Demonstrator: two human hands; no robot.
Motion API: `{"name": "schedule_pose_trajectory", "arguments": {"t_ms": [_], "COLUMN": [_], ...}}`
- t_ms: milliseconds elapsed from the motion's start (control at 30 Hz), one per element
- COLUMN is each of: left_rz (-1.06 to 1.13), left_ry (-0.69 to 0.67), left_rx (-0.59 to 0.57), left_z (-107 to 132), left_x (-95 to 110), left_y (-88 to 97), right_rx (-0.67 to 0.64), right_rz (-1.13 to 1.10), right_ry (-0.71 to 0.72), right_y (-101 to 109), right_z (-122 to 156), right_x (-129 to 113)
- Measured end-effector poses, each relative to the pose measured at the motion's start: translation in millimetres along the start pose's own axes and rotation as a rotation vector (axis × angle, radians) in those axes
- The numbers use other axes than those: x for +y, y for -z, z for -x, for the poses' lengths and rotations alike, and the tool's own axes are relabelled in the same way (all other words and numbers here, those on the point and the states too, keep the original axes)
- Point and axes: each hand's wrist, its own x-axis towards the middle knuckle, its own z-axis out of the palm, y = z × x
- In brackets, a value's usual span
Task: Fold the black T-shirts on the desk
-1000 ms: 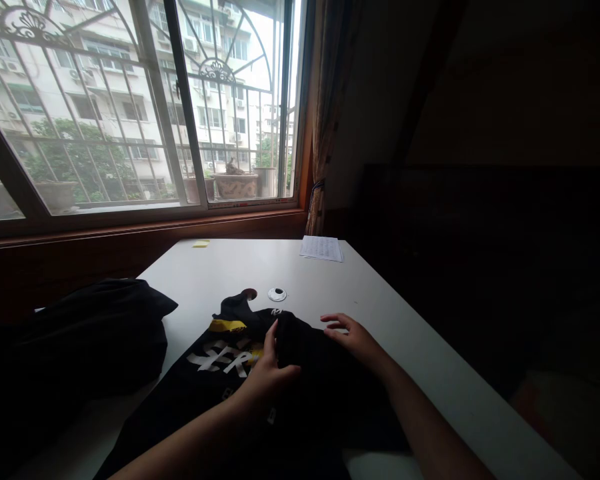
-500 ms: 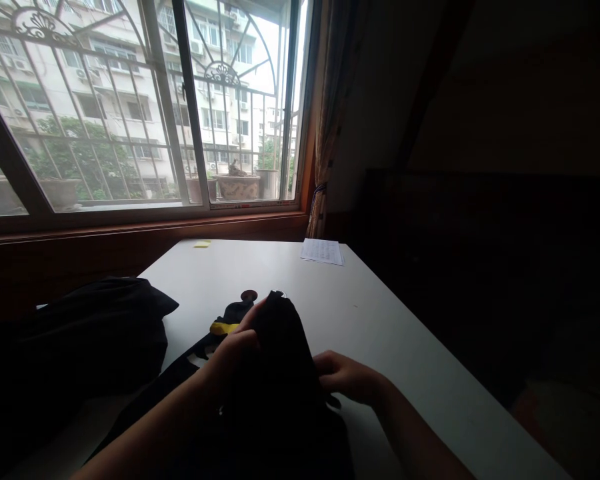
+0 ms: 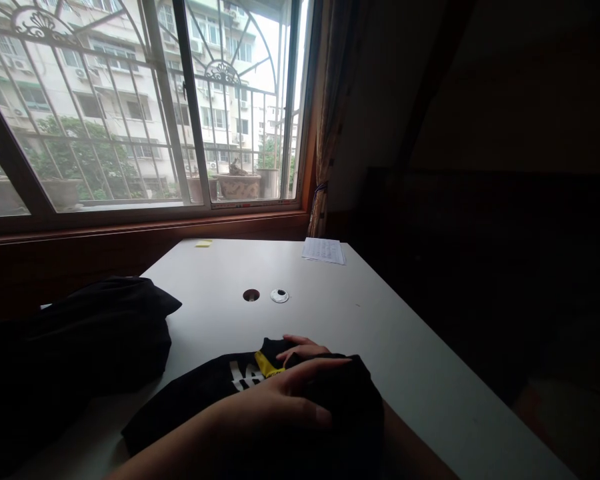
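A black garment with white printed letters and a yellow strip lies bunched on the near part of the table. My left hand reaches across it from the left, its thumb and fingers around a raised fold of the dark cloth. Behind that fold is my right hand, with only some fingers showing at the garment's far edge beside the yellow strip. Cloth hides the rest of this hand, and the right forearm comes out from behind it.
On the white table are a round hole and a loose white cap. A dark cloth heap lies at left. Papers and a yellow note lie near the far edge, below a barred window.
The garment's raised part has come down and to the right, uncovering the cap. My left hand has moved right and lower. My right hand has gone leftward behind the cloth.
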Motion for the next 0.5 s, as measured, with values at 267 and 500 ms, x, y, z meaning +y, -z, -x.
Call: {"name": "schedule_pose_trajectory", "arguments": {"t_ms": [267,500], "left_rz": [-0.216,-1.021], "left_ry": [-0.135,-0.351], "left_rx": [0.270,1.086], "left_z": [53,120], "left_x": [-3,14], "left_y": [28.1,96.1], "right_rx": [0.868,0.836], "right_rz": [0.032,0.330], "right_ry": [-0.268,-0.288], "right_y": [45,85], "right_z": [24,42], "right_x": [-1,19]}}
